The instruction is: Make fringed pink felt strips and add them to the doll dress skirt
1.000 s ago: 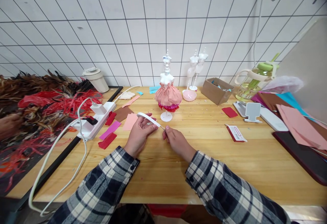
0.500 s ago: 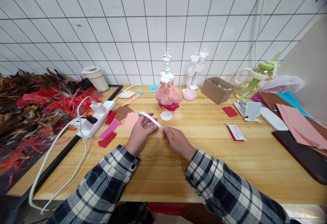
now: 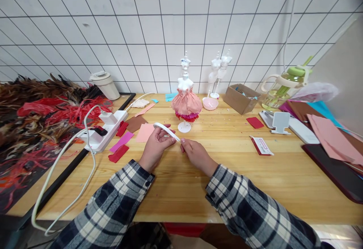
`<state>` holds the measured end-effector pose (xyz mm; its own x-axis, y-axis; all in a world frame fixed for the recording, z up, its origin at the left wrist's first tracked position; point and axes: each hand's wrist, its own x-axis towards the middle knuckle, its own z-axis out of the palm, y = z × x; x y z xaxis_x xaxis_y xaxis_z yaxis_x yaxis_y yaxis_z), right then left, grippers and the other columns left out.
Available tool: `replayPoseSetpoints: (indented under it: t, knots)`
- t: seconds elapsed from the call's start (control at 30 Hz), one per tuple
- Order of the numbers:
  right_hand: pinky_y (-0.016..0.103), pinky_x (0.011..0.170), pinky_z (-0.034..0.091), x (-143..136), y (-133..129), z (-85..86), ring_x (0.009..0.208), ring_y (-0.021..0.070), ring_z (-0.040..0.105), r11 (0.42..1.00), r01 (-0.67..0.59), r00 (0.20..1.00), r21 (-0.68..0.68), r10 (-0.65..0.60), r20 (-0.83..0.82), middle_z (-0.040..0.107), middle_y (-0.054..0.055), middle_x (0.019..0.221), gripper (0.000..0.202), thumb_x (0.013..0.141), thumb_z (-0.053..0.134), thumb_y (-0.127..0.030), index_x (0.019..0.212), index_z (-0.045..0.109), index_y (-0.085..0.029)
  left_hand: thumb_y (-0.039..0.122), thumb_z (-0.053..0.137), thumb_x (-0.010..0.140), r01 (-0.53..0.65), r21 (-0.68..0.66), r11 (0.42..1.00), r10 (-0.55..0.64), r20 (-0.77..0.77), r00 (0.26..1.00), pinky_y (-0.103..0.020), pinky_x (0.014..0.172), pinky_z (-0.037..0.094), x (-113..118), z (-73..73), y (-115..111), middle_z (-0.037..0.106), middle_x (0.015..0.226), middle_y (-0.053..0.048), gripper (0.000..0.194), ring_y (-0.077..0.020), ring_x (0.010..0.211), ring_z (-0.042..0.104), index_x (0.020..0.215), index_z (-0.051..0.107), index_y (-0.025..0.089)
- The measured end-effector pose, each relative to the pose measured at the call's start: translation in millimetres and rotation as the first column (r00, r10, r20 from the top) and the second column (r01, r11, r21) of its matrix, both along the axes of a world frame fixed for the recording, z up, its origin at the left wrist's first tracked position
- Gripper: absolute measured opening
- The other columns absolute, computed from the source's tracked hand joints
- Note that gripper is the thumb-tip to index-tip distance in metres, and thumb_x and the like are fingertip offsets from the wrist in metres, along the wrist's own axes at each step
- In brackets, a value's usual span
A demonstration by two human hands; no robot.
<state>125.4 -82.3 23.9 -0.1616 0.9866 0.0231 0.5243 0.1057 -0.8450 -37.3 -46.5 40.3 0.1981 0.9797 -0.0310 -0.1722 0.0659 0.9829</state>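
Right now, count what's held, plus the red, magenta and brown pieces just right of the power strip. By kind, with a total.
White band, in the left hand, its end at the right hand: 1
Red pieces: 2
Magenta piece: 1
Brown piece: 1
Total: 5

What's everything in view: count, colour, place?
ring: one, white, centre
skirted mannequin: one, white, centre
other mannequins: three, white, behind
bowl: one, pink, centre
box: one, brown, right
bottle: one, green, right
cup: one, white, left
power strip: one, white, left
cables: several, white, left
feathers: many, brown, left
strands: many, red, left
scraps: several, multicoloured, tabletop
packet: one, red, right
stand: one, white, right
sheets: several, multicoloured, right
bag: one, translucent, right
mat: one, black, right
table: one, tan, middle
wall: one, white, back
left hand: one, bare, holding ring
right hand: one, bare, at ring
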Motion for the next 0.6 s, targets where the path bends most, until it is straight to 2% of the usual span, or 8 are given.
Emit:
replayPoseSetpoints:
  t: [0.37, 0.6]
  knots:
    - [0.026, 0.057, 0.029, 1.7, -1.4, 7.4, 0.057, 0.0145, 0.045, 1.0, 0.005, 0.999, -0.016, -0.004, 0.05, 0.051, 0.0, 0.059, 0.049, 0.095, 0.026, -0.051, 0.065, 0.049, -0.021, 0.023, 0.079, 0.061, 0.003, 0.008, 1.0, -0.003, -0.002, 1.0, -0.031, 0.08, 0.049, 1.2, 1.7, -1.4, 0.064, 0.103, -0.007, 0.062, -0.0143, 0.081, 0.063, 0.115, 0.051, 0.017]
    - [0.027, 0.063, 0.032, 9.8, -0.5, 7.9, 0.066, 0.0164, 0.051, 0.999, 0.039, 0.99, -0.002, -0.038, 0.139, 0.061, 0.004, 0.069, 0.05, 0.097, 0.025, -0.048, 0.069, 0.057, -0.021, 0.022, 0.08, 0.06, -0.002, -0.007, 1.0, 0.002, -0.002, 1.0, -0.032, 0.082, 0.048, -1.0, -1.3, 1.1, 0.065, 0.103, -0.007, 0.063, -0.0153, 0.083, 0.064, 0.116, 0.052, 0.017]
